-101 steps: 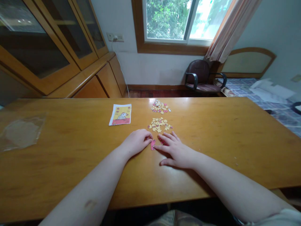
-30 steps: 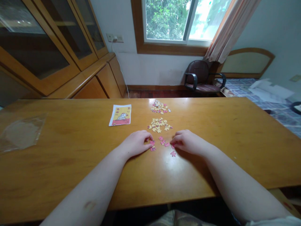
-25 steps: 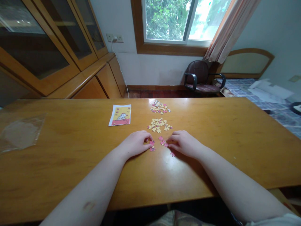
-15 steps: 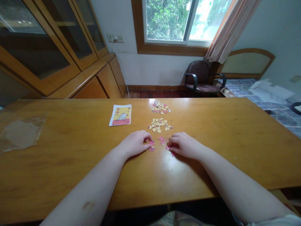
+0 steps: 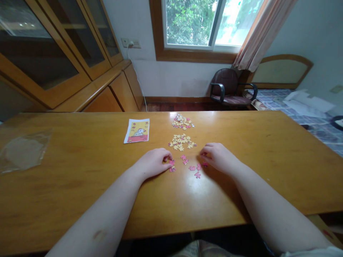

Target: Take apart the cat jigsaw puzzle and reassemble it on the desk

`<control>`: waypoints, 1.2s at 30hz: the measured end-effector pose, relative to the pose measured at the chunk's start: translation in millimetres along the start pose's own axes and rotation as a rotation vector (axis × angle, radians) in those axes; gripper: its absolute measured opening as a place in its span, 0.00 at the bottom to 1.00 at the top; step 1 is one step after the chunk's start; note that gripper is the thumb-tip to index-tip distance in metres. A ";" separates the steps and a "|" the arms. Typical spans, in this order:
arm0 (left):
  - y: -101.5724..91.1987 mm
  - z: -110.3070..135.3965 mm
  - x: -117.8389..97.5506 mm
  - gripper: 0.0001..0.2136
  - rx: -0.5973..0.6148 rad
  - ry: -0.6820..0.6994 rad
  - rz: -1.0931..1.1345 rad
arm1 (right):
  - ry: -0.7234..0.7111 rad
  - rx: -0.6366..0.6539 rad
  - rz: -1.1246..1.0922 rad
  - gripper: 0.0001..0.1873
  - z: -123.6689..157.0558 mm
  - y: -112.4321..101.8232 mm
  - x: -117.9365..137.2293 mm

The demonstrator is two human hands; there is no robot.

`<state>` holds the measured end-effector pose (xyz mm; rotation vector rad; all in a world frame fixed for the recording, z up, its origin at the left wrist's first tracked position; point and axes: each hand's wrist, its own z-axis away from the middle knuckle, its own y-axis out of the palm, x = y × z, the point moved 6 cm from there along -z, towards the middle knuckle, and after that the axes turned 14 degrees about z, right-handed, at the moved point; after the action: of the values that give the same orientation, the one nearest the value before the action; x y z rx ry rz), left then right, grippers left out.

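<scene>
Left hand (image 5: 151, 164) touching pink jigsaw pieces (image 5: 172, 166), right hand (image 5: 219, 157) nearby (fingers curled)

This is a bedroom in a home: a glass-fronted wooden cabinet (image 5: 45, 43) stands beyond the left hand (image 5: 151, 164), a bed (image 5: 278, 96) (a curtained window (image 5: 190, 25) beside it) beyond the right hand (image 5: 219, 157).

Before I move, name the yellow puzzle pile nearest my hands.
The front pile of yellow jigsaw pieces, just beyond the left hand and right hand; the other pile lies farther off, mixed with pink.
</scene>
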<state>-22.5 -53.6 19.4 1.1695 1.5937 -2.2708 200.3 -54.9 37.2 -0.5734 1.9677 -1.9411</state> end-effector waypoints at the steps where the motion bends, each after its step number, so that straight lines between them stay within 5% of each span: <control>1: -0.9 0.1 -0.4 0.10 -0.003 -0.001 -0.002 | 0.001 -0.002 0.003 0.08 0.4 -1.2 -2.5; 7: 3.7 4.7 -26.3 0.09 -0.046 0.090 -0.027 | -0.088 0.127 -0.028 0.09 6.9 -0.3 -2.7; 13: 45.0 16.5 -59.8 0.17 0.100 0.138 -0.167 | -0.084 0.224 -0.008 0.09 9.3 6.1 -1.4; 30: 58.6 26.1 -63.4 0.24 0.211 0.072 -0.216 | -0.014 0.322 -0.044 0.13 9.7 7.8 5.6; 36: 58.4 26.1 -62.4 0.24 0.211 0.067 -0.190 | 0.016 0.254 -0.030 0.10 11.1 7.8 1.6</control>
<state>36.9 -120.4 20.3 1.1988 1.5815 -2.6004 203.8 -65.3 29.2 -0.5233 1.6922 -2.1756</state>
